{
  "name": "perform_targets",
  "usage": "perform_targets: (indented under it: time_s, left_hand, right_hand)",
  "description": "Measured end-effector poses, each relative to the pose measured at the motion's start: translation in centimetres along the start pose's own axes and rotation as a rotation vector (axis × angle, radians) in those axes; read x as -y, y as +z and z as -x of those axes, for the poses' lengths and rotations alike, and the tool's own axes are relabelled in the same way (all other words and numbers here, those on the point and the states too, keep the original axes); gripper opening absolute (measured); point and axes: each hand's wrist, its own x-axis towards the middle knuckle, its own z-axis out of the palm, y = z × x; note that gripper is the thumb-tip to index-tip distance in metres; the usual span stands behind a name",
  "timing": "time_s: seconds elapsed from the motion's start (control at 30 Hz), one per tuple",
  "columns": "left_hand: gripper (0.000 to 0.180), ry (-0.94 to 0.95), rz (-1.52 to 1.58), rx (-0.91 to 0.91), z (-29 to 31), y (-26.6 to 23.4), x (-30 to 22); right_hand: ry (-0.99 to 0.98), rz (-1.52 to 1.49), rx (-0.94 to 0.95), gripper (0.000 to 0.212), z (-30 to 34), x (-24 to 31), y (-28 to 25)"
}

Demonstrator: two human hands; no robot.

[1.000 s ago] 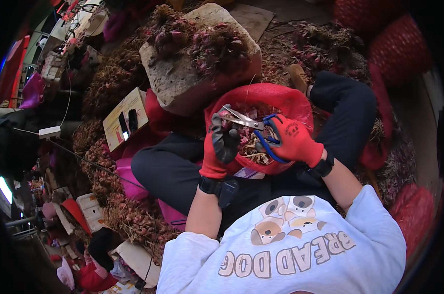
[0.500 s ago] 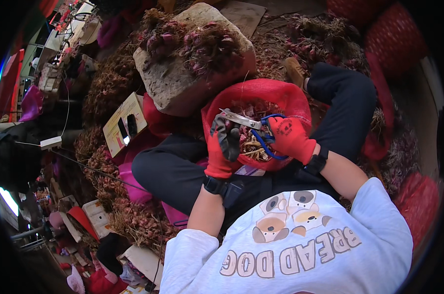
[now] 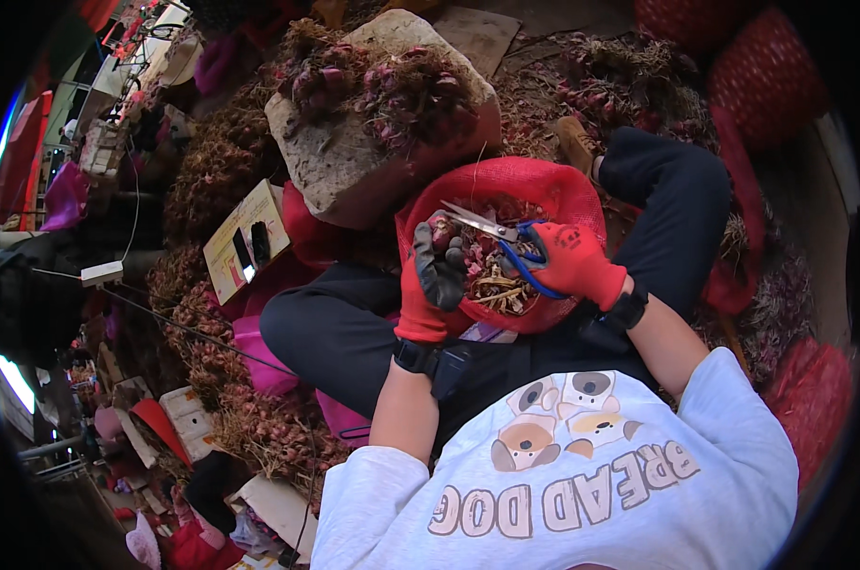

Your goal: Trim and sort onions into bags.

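My left hand (image 3: pixel 432 280), in a red glove with a dark grey palm, has its fingers curled around a small reddish bulb that looks like a shallot (image 3: pixel 441 232). My right hand (image 3: pixel 572 258), in a matching glove, grips blue-handled scissors (image 3: pixel 487 224). Their metal blades are parted and point left, right beside the bulb. Both hands are over the mouth of a red mesh bag (image 3: pixel 482 174) between my bent legs. Inside the bag lie dry stalk pieces and reddish bits (image 3: pixel 502 291).
A large pale block (image 3: pixel 330 161) beyond the bag bears bunches of dried shallots (image 3: pixel 415 95). To its left, a yellowish box (image 3: pixel 249 239) carries a dark phone-like object. More bunches (image 3: pixel 259 418) cover the ground at left. Full red mesh bags (image 3: pixel 767 76) stand at far right.
The scissor blades have parted and tilted a little, and the bulb now shows in my left hand. My right hand has shifted slightly right. The whole view has moved a little.
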Motion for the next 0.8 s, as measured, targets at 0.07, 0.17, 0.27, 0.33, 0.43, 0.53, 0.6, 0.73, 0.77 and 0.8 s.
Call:
perform_targets:
  time_s: [0.07, 0.17, 0.27, 0.33, 0.43, 0.53, 0.6, 0.73, 0.77, 0.8]
  left_hand:
    - [0.027, 0.095, -0.045, -0.148, 0.2, -0.2, 0.6]
    - [0.026, 0.167, -0.183, -0.097, -0.1, -0.6, 1.1]
    - [0.025, 0.374, -0.652, 0.059, -0.4, -1.5, 1.2]
    - [0.025, 0.238, -0.312, 0.041, 0.1, 0.5, 0.8]
    - [0.027, 0.474, -0.738, 0.097, -0.6, -1.6, 0.7]
    - [0.030, 0.241, -0.327, 0.074, 0.2, -0.1, 0.3]
    - [0.032, 0.363, -0.648, 0.083, -0.1, -0.1, 0.5]
    - [0.034, 0.580, -1.300, 0.049, 0.4, 0.7, 0.2]
    - [0.034, 0.611, -1.409, 0.033, 0.4, 0.7, 0.2]
    - [0.033, 0.671, -1.428, 0.019, 0.2, 0.4, 0.3]
  right_hand:
    - [0.008, 0.018, 0.018, 0.039, 0.1, -0.1, 0.3]
    - [-0.066, 0.373, 0.034, 0.037, 0.2, -1.0, 0.9]
    - [-0.085, 0.531, 0.121, 0.037, 0.0, -1.3, 0.7]
    - [-0.104, 0.412, 0.081, 0.038, 0.0, -1.9, 0.7]
    - [-0.083, 0.091, -0.110, 0.041, -0.1, -0.8, 0.7]
    - [-0.062, 0.150, -0.074, 0.044, -0.1, -0.6, 0.0]
    - [-0.093, 0.226, -0.074, 0.044, 0.0, -1.2, 0.3]
    - [-0.069, 0.417, 0.045, 0.044, 0.1, -2.0, 0.3]
    - [-0.069, 0.418, 0.046, 0.044, 0.1, -1.9, 0.1]
    - [-0.057, 0.441, 0.069, 0.042, 0.0, -1.5, 0.0]
